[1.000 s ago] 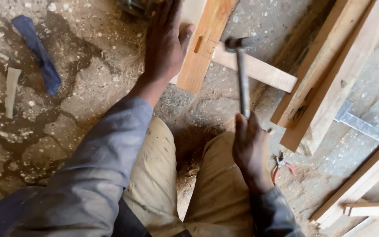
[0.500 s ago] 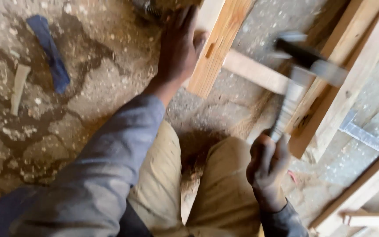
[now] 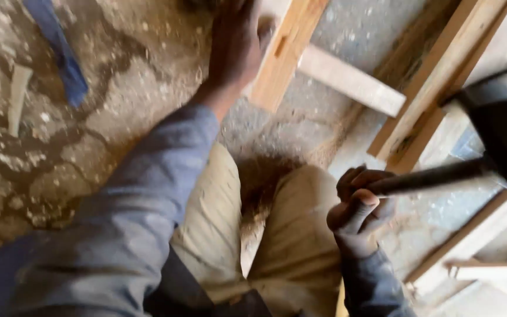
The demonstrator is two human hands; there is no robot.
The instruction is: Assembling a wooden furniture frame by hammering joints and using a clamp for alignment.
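Near the right, the right hand (image 3: 359,208) is wrapped tight around the handle of a hammer (image 3: 441,176), whose dark, blurred head is raised at the right edge. Farther off, the left hand (image 3: 236,50) presses flat on a wooden plank (image 3: 286,56) lying on the dusty floor (image 3: 118,88), its fingers holding nothing.

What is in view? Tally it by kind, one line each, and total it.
Hands: 2, left at an orange board, right
Hammer: 1, in the right hand
Wooden boards: 5 clearly seen, orange one included; others may be cut off at right
Blue strip: 1
Pale stick: 1
Total: 10
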